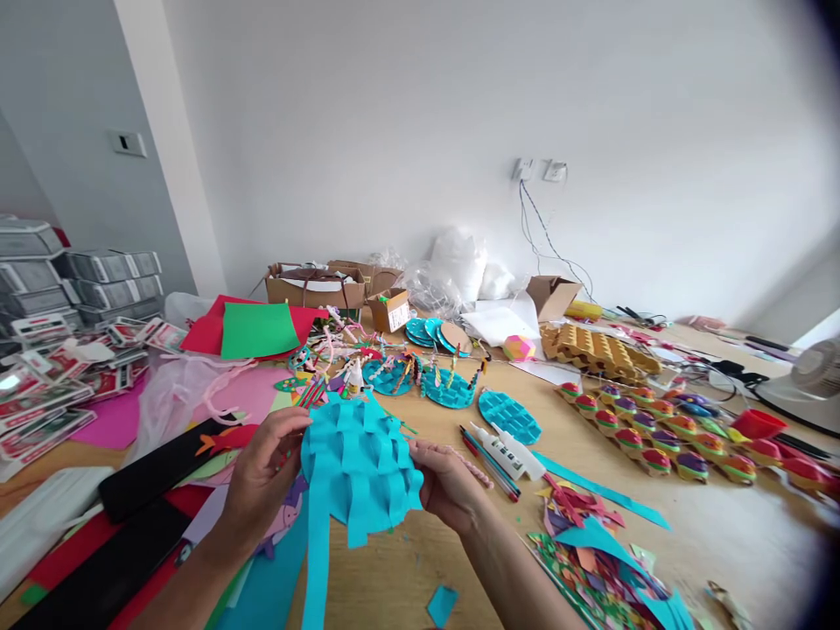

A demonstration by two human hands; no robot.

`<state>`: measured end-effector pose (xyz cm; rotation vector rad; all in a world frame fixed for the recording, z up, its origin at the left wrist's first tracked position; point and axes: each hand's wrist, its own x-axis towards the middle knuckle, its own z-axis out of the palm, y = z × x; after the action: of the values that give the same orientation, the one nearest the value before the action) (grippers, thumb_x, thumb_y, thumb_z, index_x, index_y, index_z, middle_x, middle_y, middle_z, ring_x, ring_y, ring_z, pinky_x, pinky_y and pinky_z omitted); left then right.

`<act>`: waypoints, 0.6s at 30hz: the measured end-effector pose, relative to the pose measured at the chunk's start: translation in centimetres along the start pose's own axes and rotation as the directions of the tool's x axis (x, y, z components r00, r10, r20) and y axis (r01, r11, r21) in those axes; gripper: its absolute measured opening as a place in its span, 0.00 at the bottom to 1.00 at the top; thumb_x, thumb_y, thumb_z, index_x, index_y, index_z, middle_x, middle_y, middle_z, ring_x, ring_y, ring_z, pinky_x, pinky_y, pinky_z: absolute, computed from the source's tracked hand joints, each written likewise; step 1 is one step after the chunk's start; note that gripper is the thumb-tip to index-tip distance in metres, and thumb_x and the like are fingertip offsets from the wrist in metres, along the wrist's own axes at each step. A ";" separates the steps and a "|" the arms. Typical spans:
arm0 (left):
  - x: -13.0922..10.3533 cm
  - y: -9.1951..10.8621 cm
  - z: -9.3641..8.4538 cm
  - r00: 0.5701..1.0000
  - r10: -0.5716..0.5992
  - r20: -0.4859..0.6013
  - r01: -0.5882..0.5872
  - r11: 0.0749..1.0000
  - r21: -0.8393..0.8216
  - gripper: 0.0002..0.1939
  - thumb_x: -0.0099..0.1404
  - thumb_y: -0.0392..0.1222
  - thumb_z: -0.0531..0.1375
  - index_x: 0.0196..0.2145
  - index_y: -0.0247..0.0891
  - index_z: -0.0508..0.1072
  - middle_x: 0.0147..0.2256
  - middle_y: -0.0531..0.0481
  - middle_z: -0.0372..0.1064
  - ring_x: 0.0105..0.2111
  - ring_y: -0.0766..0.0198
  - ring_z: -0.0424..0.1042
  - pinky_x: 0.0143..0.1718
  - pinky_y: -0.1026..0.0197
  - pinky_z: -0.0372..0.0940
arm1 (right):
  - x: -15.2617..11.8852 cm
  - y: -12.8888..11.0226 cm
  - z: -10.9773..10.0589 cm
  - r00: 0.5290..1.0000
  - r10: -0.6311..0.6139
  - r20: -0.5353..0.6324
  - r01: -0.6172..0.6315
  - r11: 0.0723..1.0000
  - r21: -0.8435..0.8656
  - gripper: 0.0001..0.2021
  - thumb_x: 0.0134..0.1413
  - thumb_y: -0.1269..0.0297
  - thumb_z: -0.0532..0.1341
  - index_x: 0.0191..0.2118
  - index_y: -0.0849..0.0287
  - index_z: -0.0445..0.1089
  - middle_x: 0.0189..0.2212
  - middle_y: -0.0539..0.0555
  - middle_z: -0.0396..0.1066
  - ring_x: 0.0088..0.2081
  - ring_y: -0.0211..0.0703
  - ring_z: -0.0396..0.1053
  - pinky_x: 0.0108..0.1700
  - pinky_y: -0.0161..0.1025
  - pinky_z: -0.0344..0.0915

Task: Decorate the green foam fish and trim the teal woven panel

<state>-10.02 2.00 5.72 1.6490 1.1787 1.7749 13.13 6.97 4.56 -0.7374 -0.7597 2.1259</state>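
Note:
A blue paper piece (364, 455) with rows of raised, looped strips is held up above the wooden table, a long strip hanging from its lower left. My left hand (266, 477) grips its left edge between thumb and fingers. At the right edge, my right hand (450, 481) pinches it. Behind it lie similar blue discs (508, 416), some with small twisted pieces standing on them. White glue bottles (508, 451) and pens (489, 464) are just right of my right hand.
Colourful paper scraps (591, 560) lie at the lower right, with painted egg-carton pieces (656, 429) beyond. Black cases (157, 472) and coloured sheets lie left. Cardboard boxes (315, 289) and plastic bags (459, 262) line the wall. A fan (814, 376) stands far right.

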 end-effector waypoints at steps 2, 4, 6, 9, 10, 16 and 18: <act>0.0 -0.2 -0.1 0.998 0.067 -0.007 -0.067 0.997 0.029 0.11 0.57 0.36 0.59 0.39 0.44 0.70 0.43 0.48 0.63 0.44 0.61 0.65 0.43 0.63 0.63 | 0.0 0.3 0.0 1.000 0.013 0.010 -0.013 1.000 0.020 0.10 0.37 0.66 0.67 0.24 0.64 0.67 0.19 0.49 0.69 0.22 0.35 0.66 0.30 0.33 0.63; -0.1 0.0 0.0 0.995 0.079 -0.064 -0.081 0.996 -0.026 0.13 0.56 0.35 0.60 0.39 0.45 0.69 0.44 0.49 0.61 0.40 0.63 0.67 0.41 0.63 0.64 | -0.1 0.6 0.0 1.000 0.027 0.010 -0.027 0.999 0.022 0.10 0.36 0.66 0.67 0.25 0.66 0.68 0.20 0.51 0.69 0.22 0.35 0.66 0.30 0.33 0.63; -0.2 0.3 0.3 0.992 0.015 -0.129 -0.031 0.992 -0.120 0.12 0.53 0.35 0.62 0.37 0.44 0.69 0.42 0.51 0.63 0.36 0.65 0.69 0.38 0.64 0.65 | -0.3 0.7 -0.1 1.000 0.028 0.003 -0.028 0.999 0.022 0.11 0.35 0.65 0.67 0.25 0.66 0.67 0.19 0.50 0.68 0.21 0.34 0.65 0.29 0.33 0.62; -0.5 1.1 0.9 0.954 -0.248 -0.168 0.198 0.944 -0.264 0.11 0.50 0.38 0.65 0.33 0.40 0.70 0.33 0.52 0.68 0.32 0.66 0.69 0.31 0.69 0.65 | -0.5 0.7 -0.1 1.000 -0.009 0.004 0.009 1.000 0.019 0.12 0.36 0.64 0.67 0.22 0.63 0.64 0.16 0.47 0.64 0.19 0.32 0.62 0.26 0.31 0.61; -0.6 1.3 1.1 0.921 -0.359 -0.153 0.295 0.897 -0.330 0.11 0.48 0.39 0.66 0.31 0.39 0.70 0.30 0.53 0.69 0.29 0.67 0.69 0.28 0.70 0.65 | -0.6 0.7 -0.1 1.000 -0.029 0.007 0.029 1.000 0.010 0.12 0.37 0.64 0.67 0.21 0.63 0.63 0.15 0.45 0.62 0.18 0.31 0.60 0.25 0.31 0.60; -0.8 1.9 1.5 0.685 -0.714 0.141 0.621 0.472 -0.626 0.12 0.50 0.39 0.64 0.34 0.36 0.73 0.28 0.50 0.73 0.26 0.63 0.71 0.27 0.64 0.67 | -1.1 0.3 0.8 0.992 -0.122 -0.023 0.120 0.990 -0.079 0.15 0.38 0.60 0.68 0.22 0.62 0.62 0.17 0.45 0.62 0.19 0.29 0.60 0.24 0.29 0.58; -0.8 2.1 1.3 0.659 -0.726 0.198 0.647 0.412 -0.641 0.10 0.52 0.39 0.62 0.35 0.36 0.74 0.30 0.48 0.74 0.29 0.61 0.72 0.30 0.62 0.68 | -1.2 0.1 1.0 0.990 -0.143 -0.023 0.139 0.985 -0.105 0.14 0.39 0.59 0.67 0.23 0.63 0.63 0.17 0.46 0.62 0.19 0.30 0.60 0.23 0.29 0.57</act>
<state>-8.12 0.63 6.84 0.4825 0.8812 1.4443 13.05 5.64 5.47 -0.7462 -0.8842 1.9560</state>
